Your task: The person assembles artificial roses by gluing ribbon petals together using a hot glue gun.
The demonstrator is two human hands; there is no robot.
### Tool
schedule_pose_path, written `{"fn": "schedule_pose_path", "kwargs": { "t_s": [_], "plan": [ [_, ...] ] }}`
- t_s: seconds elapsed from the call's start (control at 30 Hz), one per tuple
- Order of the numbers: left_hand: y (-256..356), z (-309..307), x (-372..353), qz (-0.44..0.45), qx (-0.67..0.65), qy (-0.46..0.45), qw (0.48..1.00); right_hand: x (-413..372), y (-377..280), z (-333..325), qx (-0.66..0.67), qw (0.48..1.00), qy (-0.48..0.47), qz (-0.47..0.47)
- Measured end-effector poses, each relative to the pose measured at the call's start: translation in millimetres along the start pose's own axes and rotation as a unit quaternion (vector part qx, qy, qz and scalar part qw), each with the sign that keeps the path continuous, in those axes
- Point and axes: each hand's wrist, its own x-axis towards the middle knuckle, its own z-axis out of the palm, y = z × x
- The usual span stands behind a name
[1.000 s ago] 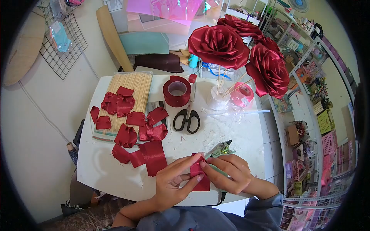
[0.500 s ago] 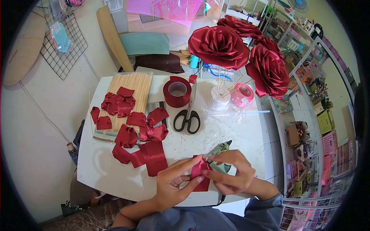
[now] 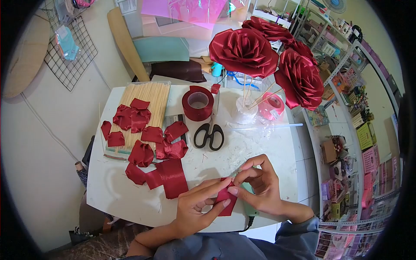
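Note:
A piece of dark red satin ribbon is held up near the front edge of the table. My left hand grips its left side between thumb and fingers. My right hand pinches its upper right edge, with thumb and index finger closed on it; the fold there is mostly covered by fingertips. Behind my right hand lies a pale green glue gun, partly hidden, its black cord running to the table edge. To the left are a flat ribbon strip and several folded ribbon petals.
Black-handled scissors lie mid-table below a red ribbon roll. Bamboo sticks lie in a stack at the back left. Large red ribbon roses on sticks stand in a white holder, beside a pink roll. Shelves line the right.
The ribbon's shiny folded part has turned down and now looks flatter. My right hand's fingers have curled and shifted, uncovering more of the glue gun's lower end. The view has moved slightly.

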Motion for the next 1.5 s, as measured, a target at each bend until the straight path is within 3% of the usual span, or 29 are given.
{"fn": "schedule_pose_path", "kwargs": {
  "t_s": [0.2,1.33,1.43,1.5],
  "plan": [
    [5.3,-3.0,1.6,-0.034,-0.005,-0.033,0.999,0.3,-0.1,-0.1,-0.011,1.000,-0.002,0.003],
    [3.1,-2.6,2.0,-0.035,-0.069,-0.028,0.997,-0.7,4.6,-0.1,-0.040,0.997,-0.009,-0.068],
    [3.1,-2.7,1.8,-0.033,-0.061,-0.027,0.997,-0.9,2.2,-0.1,-0.013,0.999,-0.008,-0.031],
    [4.2,-2.6,1.6,-0.045,-0.058,-0.012,0.997,0.0,-1.7,-0.4,0.069,0.996,-0.006,0.055]
  ]
}}
